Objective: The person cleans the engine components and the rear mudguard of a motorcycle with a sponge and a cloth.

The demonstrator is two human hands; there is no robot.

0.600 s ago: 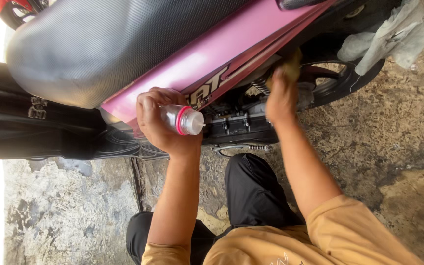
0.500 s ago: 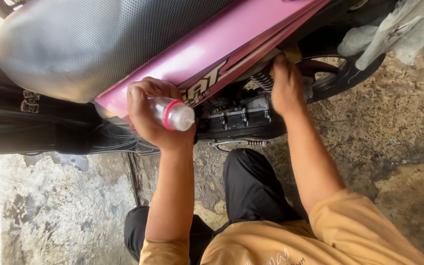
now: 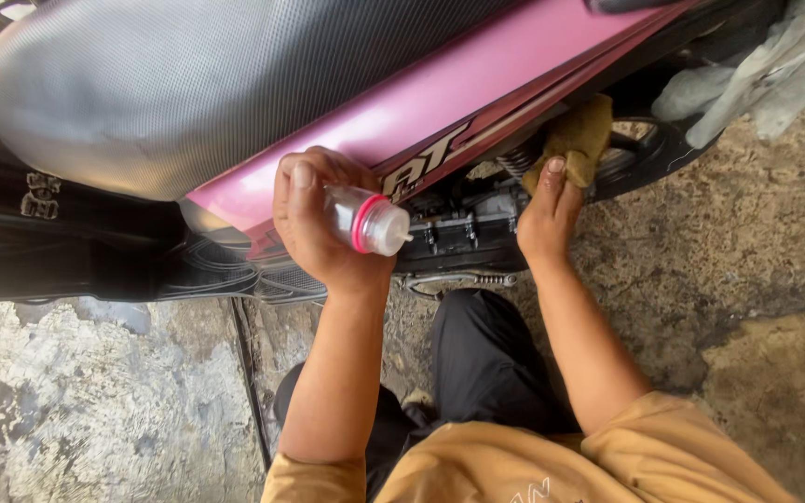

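Head view, looking down on a person crouched beside a motorbike. Landmark for all positions: the pink side panel (image 3: 477,102) of the bike.

Left hand (image 3: 323,224): wrapped tight around a small clear bottle (image 3: 365,222), held just below the lower edge of the pink side panel. Bottle lies roughly level, its pink collar and pale nozzle tip pointing toward the dark engine parts (image 3: 463,228) under the panel. Thumb lies across the top of the bottle body. Contents of the bottle not readable from this angle.

Right hand (image 3: 547,210): fingers pressed onto a mustard-yellow rag (image 3: 575,140), which sits below the panel's rear stretch, against the black parts by the spring (image 3: 514,163). Hand appears to pin the rag to the bike rather than fully enclose it; the fingertips are partly hidden, so the grip is uncertain.

The two hands are apart, both under the panel, the engine parts between them.

Above the panel: black textured seat (image 3: 197,84). Beyond the panel's rear end: a grey cloth (image 3: 757,79) draped on the bike, and the rear wheel (image 3: 654,158) just behind the rag. Below everything: rough concrete ground (image 3: 747,270), patchy and stained. Person wears a mustard shirt and dark trousers.
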